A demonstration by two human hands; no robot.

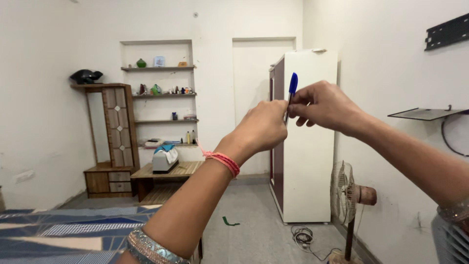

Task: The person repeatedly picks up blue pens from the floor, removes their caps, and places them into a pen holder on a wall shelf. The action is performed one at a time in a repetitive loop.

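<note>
1. Head view: both hands are raised in front of the camera, meeting at a pen (pixel 291 94) with a blue cap.
2. The left hand (pixel 264 128) is curled shut, its fingertips pinched on the lower part of the pen; a pink thread band (pixel 223 161) is worn at that wrist and a silver bangle (pixel 151 248) further down the forearm.
3. The right hand (pixel 325 106) is closed on the pen from the other side, thumb and fingers pressed against the barrel just below the cap.
4. The pen is held upright in the air between the two hands, cap end uppermost, seen against a white and maroon wardrobe (pixel 305 146).
5. Behind the hands, wall shelves (pixel 159 95) with small bottles and ornaments are set into a niche, beside a wooden cabinet (pixel 115 142).
6. A low wooden table (pixel 188 169) carries a covered sewing machine (pixel 163 159).
7. A floor fan (pixel 348 190) stands by the right wall, with a cable (pixel 305 238) lying on the grey floor beside it.
</note>
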